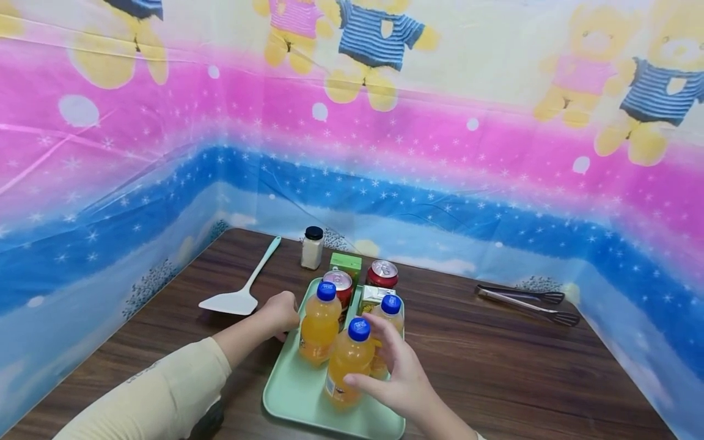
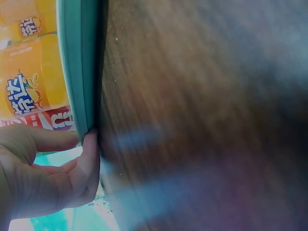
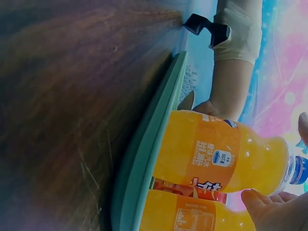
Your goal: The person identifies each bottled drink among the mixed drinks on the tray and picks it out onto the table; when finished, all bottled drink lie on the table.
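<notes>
Left hand (image 1: 282, 314) pinching, right hand (image 1: 400, 373) curving wide

The left arm (image 1: 242, 339) is slanting forward, its pale sleeve (image 1: 170, 385) leaving the wrist (image 1: 263, 322) bare; from above, the back of the hand is showing, thumb (image 2: 55, 139) and fingertips (image 2: 90, 139) pinching. The right arm (image 1: 442, 420) is angling inward, lower and nearer, its thumb standing well apart from the gently curving fingers (image 1: 388, 336).

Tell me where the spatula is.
In the head view, the spatula lies on the left side of the table, beside the left hand at the edge of the tray.
</notes>
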Demonstrator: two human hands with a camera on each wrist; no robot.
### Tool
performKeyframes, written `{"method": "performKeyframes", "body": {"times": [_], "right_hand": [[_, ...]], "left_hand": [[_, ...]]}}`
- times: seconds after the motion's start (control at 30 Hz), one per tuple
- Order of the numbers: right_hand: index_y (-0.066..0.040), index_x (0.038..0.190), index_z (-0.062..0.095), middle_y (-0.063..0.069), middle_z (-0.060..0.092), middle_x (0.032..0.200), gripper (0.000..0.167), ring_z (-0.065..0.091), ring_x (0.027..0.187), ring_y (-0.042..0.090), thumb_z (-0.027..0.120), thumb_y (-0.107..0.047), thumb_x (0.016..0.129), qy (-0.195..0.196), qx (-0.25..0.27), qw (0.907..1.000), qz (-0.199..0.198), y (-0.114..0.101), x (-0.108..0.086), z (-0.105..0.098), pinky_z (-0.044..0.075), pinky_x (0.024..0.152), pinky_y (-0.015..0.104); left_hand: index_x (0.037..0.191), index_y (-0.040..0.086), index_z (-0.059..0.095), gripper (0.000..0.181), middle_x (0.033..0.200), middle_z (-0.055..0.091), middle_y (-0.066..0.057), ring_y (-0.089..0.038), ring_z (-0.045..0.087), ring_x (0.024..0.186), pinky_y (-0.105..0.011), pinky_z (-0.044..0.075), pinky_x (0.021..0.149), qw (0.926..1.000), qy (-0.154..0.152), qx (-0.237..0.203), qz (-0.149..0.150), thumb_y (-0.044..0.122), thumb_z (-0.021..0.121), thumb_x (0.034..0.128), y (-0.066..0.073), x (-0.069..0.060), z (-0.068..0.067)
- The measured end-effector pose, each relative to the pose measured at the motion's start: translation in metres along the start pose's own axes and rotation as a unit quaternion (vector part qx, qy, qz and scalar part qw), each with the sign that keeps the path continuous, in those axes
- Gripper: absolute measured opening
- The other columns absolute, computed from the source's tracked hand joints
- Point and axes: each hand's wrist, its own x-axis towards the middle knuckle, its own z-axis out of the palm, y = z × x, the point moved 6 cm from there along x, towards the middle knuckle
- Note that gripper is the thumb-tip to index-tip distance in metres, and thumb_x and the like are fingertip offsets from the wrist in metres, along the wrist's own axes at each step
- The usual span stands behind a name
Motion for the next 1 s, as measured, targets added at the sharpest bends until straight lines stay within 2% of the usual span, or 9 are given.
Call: {"method": "performKeyframes", "body": {"times": [0.13, 0.4, 0.6, 0.73, 1.0], "right_hand": [[-0.021, 0.136, 0.041, -0.003, 0.056, 0.125, 0.070, 0.053, 0.114, 0.016, 0.078, -0.017, 0.077, 0.009, -0.023, 0.9997, -0.007, 0.001, 0.001, 0.004, 0.051, 0.090, 0.033], [-0.020, 0.132, 0.045, -0.006, 0.056, 0.122, 0.066, 0.056, 0.108, 0.012, 0.078, -0.031, 0.075, 0.033, -0.066, 0.9970, 0.024, 0.008, 0.001, 0.010, 0.052, 0.086, 0.026], [-0.016, 0.129, 0.048, -0.002, 0.058, 0.121, 0.065, 0.057, 0.108, 0.016, 0.079, -0.029, 0.075, 0.047, -0.091, 0.9943, 0.031, 0.004, 0.001, 0.011, 0.054, 0.084, 0.028], [-0.015, 0.129, 0.048, 0.000, 0.058, 0.122, 0.065, 0.058, 0.109, 0.018, 0.081, -0.025, 0.073, 0.050, -0.087, 0.9941, 0.042, 0.005, 0.001, 0.012, 0.054, 0.085, 0.033], [-0.014, 0.125, 0.051, 0.002, 0.060, 0.119, 0.062, 0.059, 0.106, 0.019, 0.082, -0.023, 0.072, 0.060, -0.080, 0.9931, 0.062, 0.008, 0.001, 0.011, 0.055, 0.083, 0.032]], "left_hand": [[0.080, -0.004, 0.056, 0.009, 0.078, 0.054, -0.013, -0.022, 0.060, 0.064, -0.033, 0.057, 0.045, 1.0000, 0.000, 0.005, 0.000, -0.011, 0.053, 0.0754, -0.002, 0.001, -0.001], [0.080, -0.004, 0.055, 0.007, 0.078, 0.054, -0.014, -0.022, 0.060, 0.064, -0.032, 0.056, 0.045, 0.9999, -0.001, 0.012, -0.001, -0.011, 0.054, 0.0770, -0.001, 0.000, -0.001], [0.079, -0.004, 0.055, 0.007, 0.078, 0.054, -0.014, -0.021, 0.060, 0.064, -0.033, 0.056, 0.045, 1.0000, -0.002, 0.008, -0.004, -0.011, 0.054, 0.0770, -0.001, 0.001, 0.000], [0.082, -0.004, 0.055, 0.009, 0.080, 0.054, -0.014, -0.022, 0.061, 0.066, -0.034, 0.057, 0.047, 1.0000, -0.004, -0.002, -0.001, -0.012, 0.054, 0.0771, -0.001, 0.000, 0.001], [0.084, -0.003, 0.053, 0.010, 0.081, 0.053, -0.013, -0.023, 0.060, 0.068, -0.034, 0.057, 0.047, 1.0000, -0.003, -0.001, -0.002, -0.011, 0.056, 0.0778, -0.002, 0.000, 0.001]]}}
